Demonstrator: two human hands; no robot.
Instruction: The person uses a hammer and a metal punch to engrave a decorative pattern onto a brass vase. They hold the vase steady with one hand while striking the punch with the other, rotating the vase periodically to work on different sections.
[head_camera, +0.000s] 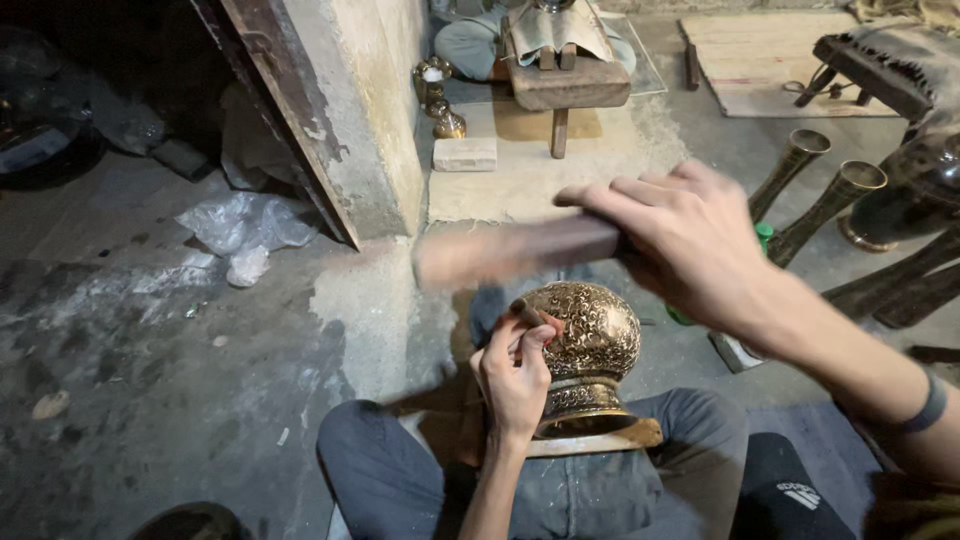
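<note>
Two hands are at work: my left hand pinches a thin chisel with closed fingers against the engraved brass vase, which rests on my lap at 6 o'clock. At 1 o'clock from it, my right hand is wrapped tight around a blurred wooden mallet; several brass trumpet vases lie at 3 o'clock.

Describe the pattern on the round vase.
The vase is brass-gold with dense engraved floral scrollwork on a dark ground, seen in the head view.
</note>
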